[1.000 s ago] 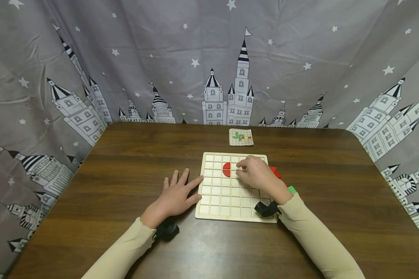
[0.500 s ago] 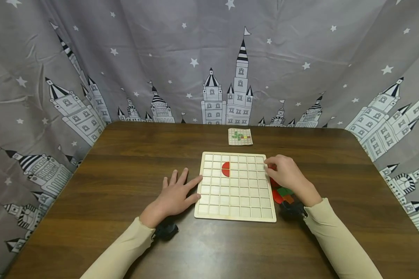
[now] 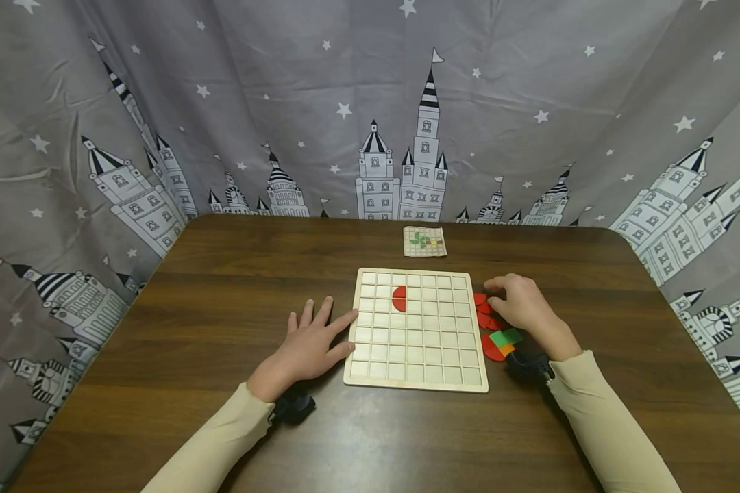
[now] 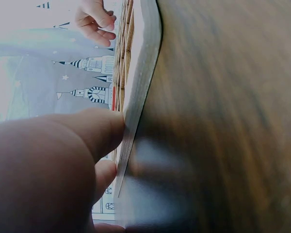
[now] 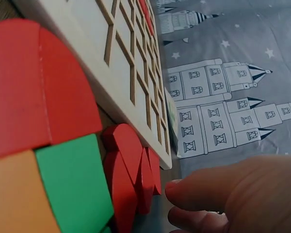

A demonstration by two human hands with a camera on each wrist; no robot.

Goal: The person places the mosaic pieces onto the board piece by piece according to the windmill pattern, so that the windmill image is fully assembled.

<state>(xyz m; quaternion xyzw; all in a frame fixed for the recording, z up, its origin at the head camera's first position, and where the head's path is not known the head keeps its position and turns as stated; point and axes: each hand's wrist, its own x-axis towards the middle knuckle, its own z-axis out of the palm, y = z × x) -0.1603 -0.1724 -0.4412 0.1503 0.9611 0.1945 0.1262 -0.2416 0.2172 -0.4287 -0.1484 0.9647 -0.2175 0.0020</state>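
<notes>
A light wooden grid board (image 3: pixel 432 356) lies on the table. Two red quarter-circle pieces (image 3: pixel 399 299) sit in its upper-left cells, straight sides to the right. My left hand (image 3: pixel 307 348) is spread flat on the table, thumb and index fingertip touching the board's left edge. Beyond the right edge lie loose red pieces (image 3: pixel 484 311). My right hand (image 3: pixel 524 308) hovers just right of them, fingers loosely bent, nothing visible between them. In the right wrist view its thumb and finger (image 5: pixel 208 191) stand beside the red pieces, apart from them.
Nearer me in the loose pile are larger red rounded pieces (image 3: pixel 492 350), green pieces (image 3: pixel 507 337) and an orange piece (image 3: pixel 506 349). Behind the board lies a small pattern card (image 3: pixel 424 242) printed with a coloured grid figure. A grey castle-print curtain (image 3: pixel 321 89) hangs behind the table.
My right hand has left the board, moving right to beside the loose pieces, which now show more. The left hand and the two red pieces on the board stay put.
</notes>
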